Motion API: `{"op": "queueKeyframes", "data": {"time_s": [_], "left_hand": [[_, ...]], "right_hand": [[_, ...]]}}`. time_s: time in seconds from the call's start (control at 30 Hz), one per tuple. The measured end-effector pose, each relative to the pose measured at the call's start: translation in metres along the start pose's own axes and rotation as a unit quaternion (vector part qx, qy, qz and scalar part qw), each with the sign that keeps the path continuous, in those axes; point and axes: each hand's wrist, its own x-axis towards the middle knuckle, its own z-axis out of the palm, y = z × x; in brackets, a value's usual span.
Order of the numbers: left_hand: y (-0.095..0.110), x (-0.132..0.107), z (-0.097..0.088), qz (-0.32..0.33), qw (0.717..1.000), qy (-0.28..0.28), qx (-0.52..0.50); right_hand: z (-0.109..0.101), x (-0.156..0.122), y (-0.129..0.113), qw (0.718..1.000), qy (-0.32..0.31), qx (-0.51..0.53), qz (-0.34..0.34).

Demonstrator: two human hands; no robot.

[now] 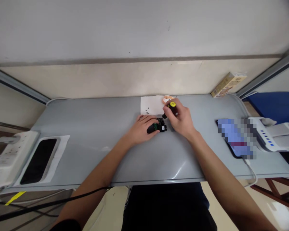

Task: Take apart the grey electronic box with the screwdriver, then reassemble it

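My left hand is closed over a small black device, which looks like an opened computer mouse with a green circuit board and a white label. It lies on the grey table, partly covered by my fingers. A screwdriver with a black and yellow handle is gripped in my right hand. Its shaft points down and left at the device; I cannot tell whether the tip touches it. Just behind my hands is a sheet of white paper with several tiny dark pieces, probably screws, on it.
An orange and white item lies at the paper's right edge. To the right are a phone with a cable, a white charging station and a leaning carton. Another phone and a power strip are at left.
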Motion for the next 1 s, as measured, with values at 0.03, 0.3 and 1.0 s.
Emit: {"op": "queueKeyframes", "data": {"time_s": [0.03,0.3,1.0], "left_hand": [[0.000,0.000,0.000,-0.001,1.000,0.000,-0.001],[-0.002,0.000,-0.001,0.008,1.000,-0.005,-0.005],[-0.005,0.001,0.000,0.017,1.000,0.000,-0.009]], "right_hand": [[0.000,0.005,-0.002,1.000,-0.023,0.003,-0.004],[0.010,0.025,0.001,0.990,0.019,0.136,-0.018],[0.006,0.016,0.008,0.897,0.009,0.420,0.138]]}}
